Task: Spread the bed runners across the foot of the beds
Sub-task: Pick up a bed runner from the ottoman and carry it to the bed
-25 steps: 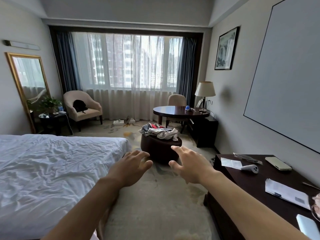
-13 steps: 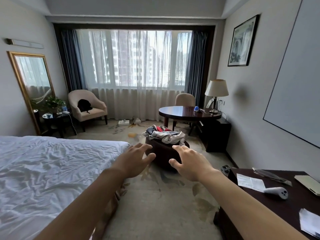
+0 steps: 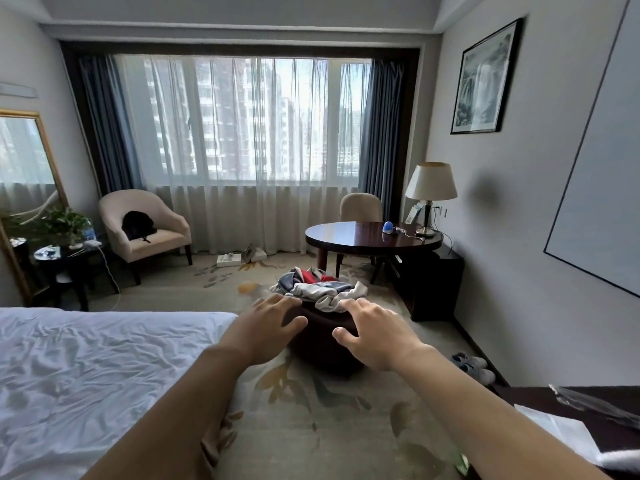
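1. Left hand (image 3: 263,332) and right hand (image 3: 375,336) stretched forward, palms down, fingers spread wide, holding nothing.
2. Crumpled cloth pile (image 3: 320,289) atop dark round stool (image 3: 325,344), on carpet beyond foot corner of bed (image 3: 97,375).

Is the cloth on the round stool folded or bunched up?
Bunched up: the cloth lies in a crumpled heap of loose folds on the dark stool.
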`<state>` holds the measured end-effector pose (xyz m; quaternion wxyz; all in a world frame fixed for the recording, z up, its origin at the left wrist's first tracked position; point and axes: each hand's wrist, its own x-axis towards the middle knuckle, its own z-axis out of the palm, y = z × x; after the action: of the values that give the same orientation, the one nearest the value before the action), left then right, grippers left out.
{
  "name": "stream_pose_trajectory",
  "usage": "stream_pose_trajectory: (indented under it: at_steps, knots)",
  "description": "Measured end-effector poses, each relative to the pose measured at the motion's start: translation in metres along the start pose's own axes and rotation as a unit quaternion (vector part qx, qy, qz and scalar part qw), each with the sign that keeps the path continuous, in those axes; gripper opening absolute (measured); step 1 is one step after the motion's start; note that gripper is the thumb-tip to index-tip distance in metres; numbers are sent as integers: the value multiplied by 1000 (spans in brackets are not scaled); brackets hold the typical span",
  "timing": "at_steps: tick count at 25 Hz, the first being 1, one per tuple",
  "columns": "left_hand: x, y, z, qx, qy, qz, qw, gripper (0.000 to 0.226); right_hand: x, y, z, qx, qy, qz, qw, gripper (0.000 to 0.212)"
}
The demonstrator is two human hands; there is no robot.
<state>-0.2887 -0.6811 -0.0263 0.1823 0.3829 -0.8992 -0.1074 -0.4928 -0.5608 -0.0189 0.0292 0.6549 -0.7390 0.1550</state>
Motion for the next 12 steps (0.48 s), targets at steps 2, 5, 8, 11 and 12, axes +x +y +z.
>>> stream_pose_trajectory:
  at_steps: [2,5,8,11,12]
  knots:
    - [39,-14,3,-6,-1,11,1000,52,34,8,6,0,6,2,1000,58]
    - [95,-30,10,-16,-3,16,1000,52,84,26,16,1,2,7,1000,56]
    - [144,-45,23,-14,-7,22,1000,52,135,48,30,8,-1,11,1000,57]
    - [198,-60,39,-8,-9,26,1000,48,187,75,47,15,-10,13,1000,58]
    - [219,-65,45,-7,-7,26,1000,47,207,86,52,13,-11,10,1000,58]
